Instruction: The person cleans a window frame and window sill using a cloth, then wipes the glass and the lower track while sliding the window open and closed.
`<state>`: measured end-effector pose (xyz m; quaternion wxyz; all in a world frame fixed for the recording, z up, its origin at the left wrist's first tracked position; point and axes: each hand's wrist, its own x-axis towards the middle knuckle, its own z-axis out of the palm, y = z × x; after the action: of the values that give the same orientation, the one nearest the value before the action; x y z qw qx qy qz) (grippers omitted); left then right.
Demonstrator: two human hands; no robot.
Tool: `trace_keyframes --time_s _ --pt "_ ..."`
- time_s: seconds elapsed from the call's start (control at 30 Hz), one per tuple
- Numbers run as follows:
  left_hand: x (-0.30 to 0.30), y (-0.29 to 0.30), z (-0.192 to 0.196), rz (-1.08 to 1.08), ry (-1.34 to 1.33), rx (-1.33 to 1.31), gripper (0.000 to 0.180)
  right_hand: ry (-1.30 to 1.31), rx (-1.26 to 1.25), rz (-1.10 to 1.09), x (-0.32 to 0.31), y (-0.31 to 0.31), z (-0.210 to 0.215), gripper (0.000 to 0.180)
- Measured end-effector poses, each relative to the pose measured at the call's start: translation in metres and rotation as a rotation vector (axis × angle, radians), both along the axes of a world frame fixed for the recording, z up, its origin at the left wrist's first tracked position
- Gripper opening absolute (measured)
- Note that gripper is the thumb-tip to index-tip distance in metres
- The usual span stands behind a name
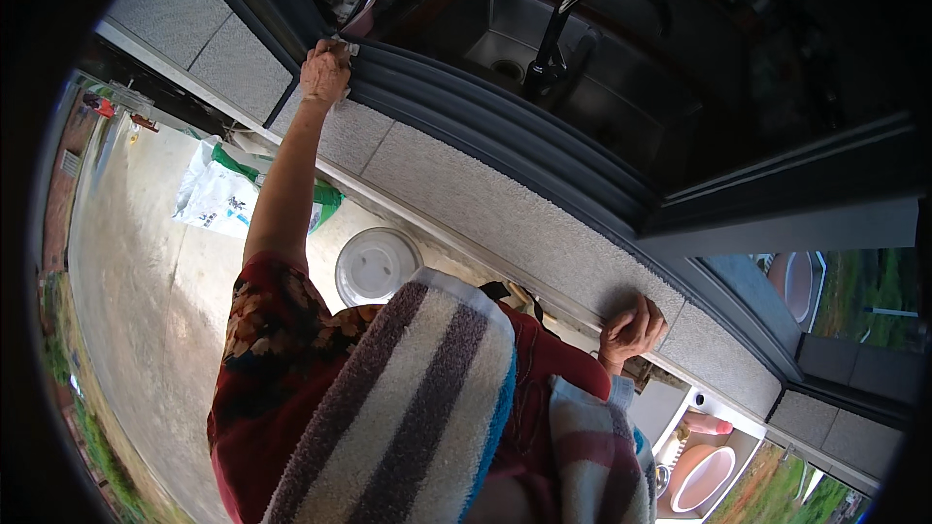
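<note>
My left hand (325, 74) is closed on a crumpled white rag (348, 47), pressing it into the left corner of the dark grey window frame (485, 119). Only bits of the rag show around my fingers, so whether it is cloth or paper is unclear. That arm is stretched far out over the tiled sill (515, 223). My right hand (633, 328) rests on the sill's outer edge with its fingers curled; nothing shows in them. A striped towel (427, 378) hangs over my front.
Beyond the frame are a steel sink (495, 49) with a black curved tap (558, 39) and a pink basin (361, 15). Below the sill stand a round clear lidded container (377, 267) and a white-green sack (218, 196). An outdoor sink (743, 451) holding a pink basin lies lower right.
</note>
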<state>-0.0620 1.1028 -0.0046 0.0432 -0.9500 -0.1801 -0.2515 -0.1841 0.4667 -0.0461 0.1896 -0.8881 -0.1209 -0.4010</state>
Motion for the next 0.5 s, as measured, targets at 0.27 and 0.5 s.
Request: trace_keyframes --time_s 0.27,0.5 --pt "0.009 0.001 -0.001 0.023 0.055 -0.032 0.031 0.012 -0.014 -0.005 -0.001 0.0 0.001 0.025" --pt "0.0 0.004 0.008 0.088 0.148 0.085 0.043 0.057 -0.01 -0.005 -0.003 -0.002 0.002 0.025"
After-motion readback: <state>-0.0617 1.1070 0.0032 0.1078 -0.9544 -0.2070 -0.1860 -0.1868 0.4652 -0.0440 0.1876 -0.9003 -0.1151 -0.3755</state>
